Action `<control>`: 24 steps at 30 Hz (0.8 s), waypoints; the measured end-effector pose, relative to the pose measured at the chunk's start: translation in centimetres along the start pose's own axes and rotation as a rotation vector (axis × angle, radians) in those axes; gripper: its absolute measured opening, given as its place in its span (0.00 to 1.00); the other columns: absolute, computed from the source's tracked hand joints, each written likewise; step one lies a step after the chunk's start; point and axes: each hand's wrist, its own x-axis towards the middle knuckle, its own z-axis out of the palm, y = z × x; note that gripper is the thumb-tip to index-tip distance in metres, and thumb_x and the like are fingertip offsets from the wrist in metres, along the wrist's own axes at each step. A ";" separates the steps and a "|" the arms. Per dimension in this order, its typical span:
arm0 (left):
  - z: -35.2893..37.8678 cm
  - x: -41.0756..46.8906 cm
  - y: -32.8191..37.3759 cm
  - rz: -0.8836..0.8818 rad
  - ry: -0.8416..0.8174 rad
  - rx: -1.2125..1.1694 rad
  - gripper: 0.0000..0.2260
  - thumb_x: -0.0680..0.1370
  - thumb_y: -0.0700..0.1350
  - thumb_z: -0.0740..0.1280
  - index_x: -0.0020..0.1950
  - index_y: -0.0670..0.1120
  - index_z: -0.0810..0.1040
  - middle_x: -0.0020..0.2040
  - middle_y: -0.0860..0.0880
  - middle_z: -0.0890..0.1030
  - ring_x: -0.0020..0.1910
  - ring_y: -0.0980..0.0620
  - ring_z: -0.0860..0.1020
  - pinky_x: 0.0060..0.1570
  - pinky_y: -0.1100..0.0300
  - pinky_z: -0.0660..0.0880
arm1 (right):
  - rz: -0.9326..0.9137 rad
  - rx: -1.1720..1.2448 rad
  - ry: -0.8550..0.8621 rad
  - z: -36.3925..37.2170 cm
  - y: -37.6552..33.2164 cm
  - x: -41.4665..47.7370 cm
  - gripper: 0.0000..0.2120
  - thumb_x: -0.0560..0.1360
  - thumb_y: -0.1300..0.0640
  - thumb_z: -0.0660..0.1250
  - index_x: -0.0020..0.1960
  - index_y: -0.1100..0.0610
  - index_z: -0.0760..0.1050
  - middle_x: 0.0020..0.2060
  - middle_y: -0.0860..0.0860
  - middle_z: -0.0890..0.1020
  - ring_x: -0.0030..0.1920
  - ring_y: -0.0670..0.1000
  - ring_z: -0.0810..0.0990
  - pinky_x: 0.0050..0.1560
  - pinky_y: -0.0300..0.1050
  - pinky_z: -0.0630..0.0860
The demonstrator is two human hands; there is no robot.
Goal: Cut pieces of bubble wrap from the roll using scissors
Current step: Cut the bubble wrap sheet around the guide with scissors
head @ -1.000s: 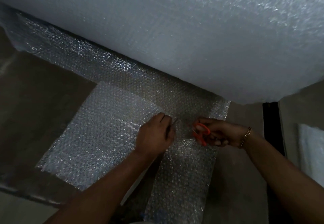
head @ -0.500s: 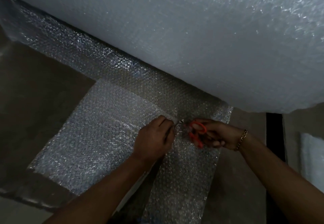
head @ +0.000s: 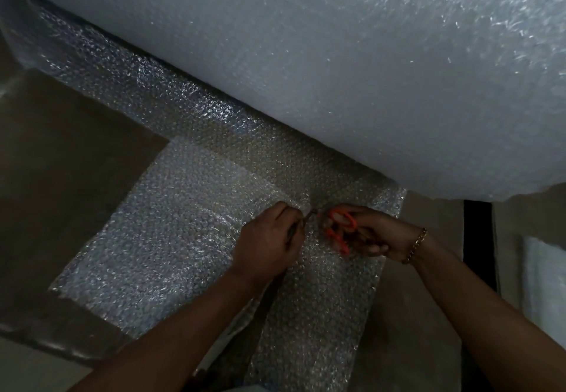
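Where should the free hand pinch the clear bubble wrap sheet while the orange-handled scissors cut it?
Probably pinch the clear bubble wrap sheet at its cut edge, just left of the blades of the orange-handled scissors, coming from the left as the left hand does. The sheet is limp, so tension there should help; the right hand holds the scissors.

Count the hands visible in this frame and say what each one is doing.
2. The left hand pinches the bubble wrap sheet at the cut line. The right hand, just right of it, grips the orange-handled scissors. Nothing suggests another hand is hidden.
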 end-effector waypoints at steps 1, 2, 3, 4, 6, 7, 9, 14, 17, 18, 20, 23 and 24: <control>0.0 0.0 0.0 -0.007 -0.012 0.010 0.06 0.78 0.47 0.67 0.52 0.48 0.80 0.48 0.53 0.79 0.39 0.54 0.78 0.33 0.58 0.74 | 0.004 -0.003 0.013 -0.1 0.0 -0.1 0.22 0.68 0.42 0.71 0.51 0.58 0.73 0.35 0.55 0.82 0.17 0.43 0.62 0.20 0.38 0.48; 0.1 0.0 0.0 -0.015 -0.028 0.021 0.07 0.78 0.48 0.68 0.54 0.48 0.80 0.49 0.53 0.79 0.40 0.53 0.78 0.33 0.59 0.74 | 0.004 -0.011 0.018 -0.1 0.0 -0.1 0.22 0.67 0.42 0.71 0.50 0.57 0.73 0.36 0.56 0.82 0.17 0.44 0.62 0.20 0.36 0.49; 0.1 0.1 0.1 -0.022 -0.045 0.036 0.08 0.78 0.49 0.69 0.55 0.48 0.80 0.50 0.53 0.80 0.41 0.53 0.79 0.34 0.59 0.75 | 0.005 -0.024 0.016 -0.2 0.0 -0.1 0.22 0.67 0.41 0.72 0.50 0.57 0.74 0.37 0.58 0.82 0.17 0.44 0.62 0.19 0.34 0.50; 0.1 0.1 0.1 -0.028 -0.061 0.056 0.10 0.77 0.50 0.69 0.56 0.48 0.79 0.51 0.52 0.80 0.42 0.52 0.80 0.35 0.59 0.75 | 0.006 -0.039 0.012 -0.2 0.0 -0.1 0.22 0.67 0.41 0.72 0.50 0.57 0.74 0.38 0.59 0.81 0.18 0.44 0.62 0.18 0.33 0.52; -0.1 0.5 0.5 -0.039 -0.094 0.099 0.12 0.78 0.52 0.68 0.59 0.49 0.78 0.53 0.52 0.80 0.44 0.50 0.80 0.37 0.59 0.74 | 0.011 -0.060 0.005 -0.2 0.0 -0.1 0.23 0.66 0.41 0.72 0.50 0.57 0.74 0.38 0.60 0.81 0.18 0.44 0.62 0.17 0.32 0.53; -0.1 0.7 0.7 -0.052 -0.118 0.122 0.13 0.78 0.53 0.66 0.60 0.49 0.76 0.55 0.51 0.79 0.46 0.49 0.81 0.38 0.57 0.75 | 0.015 -0.066 0.004 -0.3 -0.1 0.0 0.24 0.65 0.41 0.72 0.50 0.58 0.73 0.38 0.60 0.81 0.18 0.44 0.62 0.17 0.32 0.54; -0.2 1.1 1.2 -0.077 -0.152 0.176 0.14 0.79 0.54 0.64 0.62 0.50 0.74 0.57 0.50 0.78 0.48 0.47 0.81 0.39 0.55 0.75 | 0.021 -0.085 0.004 -0.4 -0.2 0.0 0.27 0.64 0.42 0.72 0.52 0.59 0.73 0.38 0.60 0.81 0.18 0.44 0.62 0.17 0.33 0.54; 0.4 0.9 1.6 -0.061 -0.075 0.240 0.09 0.78 0.52 0.65 0.54 0.50 0.77 0.49 0.51 0.80 0.41 0.49 0.81 0.32 0.58 0.73 | 0.060 -0.186 0.066 -0.6 -0.9 0.0 0.19 0.69 0.47 0.68 0.53 0.58 0.74 0.36 0.57 0.82 0.18 0.43 0.64 0.17 0.33 0.54; 1.1 0.4 1.0 -0.021 -0.027 0.225 0.07 0.80 0.50 0.65 0.53 0.50 0.80 0.48 0.52 0.80 0.40 0.51 0.80 0.33 0.59 0.73 | 0.062 -0.207 0.045 -0.8 -1.2 0.1 0.17 0.70 0.48 0.67 0.54 0.58 0.74 0.39 0.60 0.82 0.19 0.44 0.63 0.18 0.33 0.54; 1.2 0.3 1.0 -0.015 -0.015 0.218 0.07 0.80 0.50 0.65 0.52 0.50 0.80 0.47 0.52 0.80 0.40 0.51 0.79 0.33 0.59 0.73 | 0.063 -0.213 0.039 -0.8 -1.2 0.1 0.18 0.71 0.48 0.67 0.54 0.59 0.74 0.40 0.61 0.82 0.19 0.44 0.63 0.18 0.33 0.54; 1.2 0.2 0.8 -0.003 0.006 0.206 0.07 0.80 0.49 0.65 0.52 0.49 0.80 0.47 0.52 0.80 0.39 0.52 0.79 0.32 0.58 0.74 | 0.066 -0.218 0.036 -0.8 -1.5 0.1 0.18 0.71 0.48 0.68 0.55 0.59 0.74 0.40 0.61 0.81 0.18 0.43 0.63 0.18 0.33 0.54; 1.1 0.3 0.8 0.000 0.005 0.195 0.06 0.80 0.48 0.65 0.52 0.49 0.80 0.47 0.52 0.80 0.40 0.51 0.79 0.32 0.57 0.74 | 0.064 -0.218 0.026 -0.7 -1.8 0.1 0.19 0.70 0.47 0.72 0.53 0.58 0.74 0.39 0.61 0.80 0.18 0.43 0.64 0.17 0.33 0.54; 1.1 0.3 0.8 -0.002 0.001 0.195 0.06 0.80 0.48 0.65 0.52 0.49 0.80 0.47 0.52 0.80 0.40 0.51 0.79 0.32 0.58 0.74 | 0.059 -0.217 0.021 -0.8 -1.8 0.2 0.21 0.68 0.45 0.72 0.53 0.58 0.74 0.39 0.61 0.80 0.19 0.43 0.63 0.18 0.33 0.54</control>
